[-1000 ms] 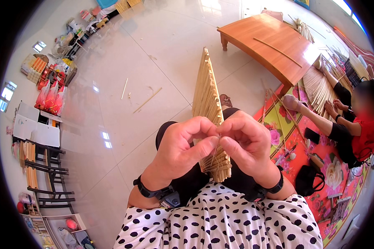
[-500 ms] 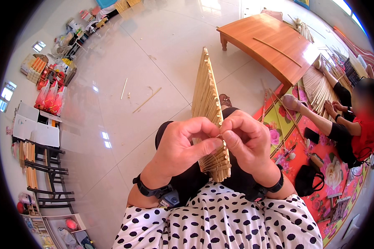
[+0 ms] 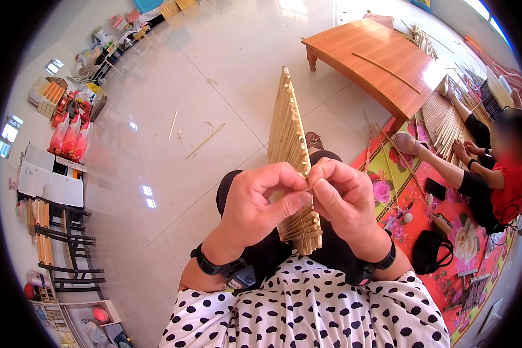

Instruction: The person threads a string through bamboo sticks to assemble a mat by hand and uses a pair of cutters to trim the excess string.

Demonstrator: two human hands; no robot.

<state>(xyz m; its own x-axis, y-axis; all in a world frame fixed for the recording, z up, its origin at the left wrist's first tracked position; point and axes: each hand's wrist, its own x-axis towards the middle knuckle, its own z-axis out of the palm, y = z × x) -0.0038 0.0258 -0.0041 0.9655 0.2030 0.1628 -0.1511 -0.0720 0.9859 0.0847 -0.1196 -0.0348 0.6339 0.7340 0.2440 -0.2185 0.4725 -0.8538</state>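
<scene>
Two hands meet over the lap: the left hand (image 3: 255, 203) and right hand (image 3: 342, 197) both pinch the edge of a bamboo slat panel (image 3: 290, 156), which stands upright between the knees. No open box or bin shows its contents clearly. Pale floor tiles (image 3: 214, 75) spread ahead, with a loose stick (image 3: 205, 141) lying on them. A low wooden table (image 3: 377, 58) stands beyond. Another person (image 3: 493, 174) sits on a red floral mat (image 3: 446, 232) to the right.

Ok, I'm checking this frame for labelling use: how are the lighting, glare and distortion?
Head view: bright, even daylight; window glare patches on the glossy floor; strong fisheye bending with a black rim; left hand, right hand and bamboo-strip bundle are sharp; the seated person has a blurred face.
</scene>
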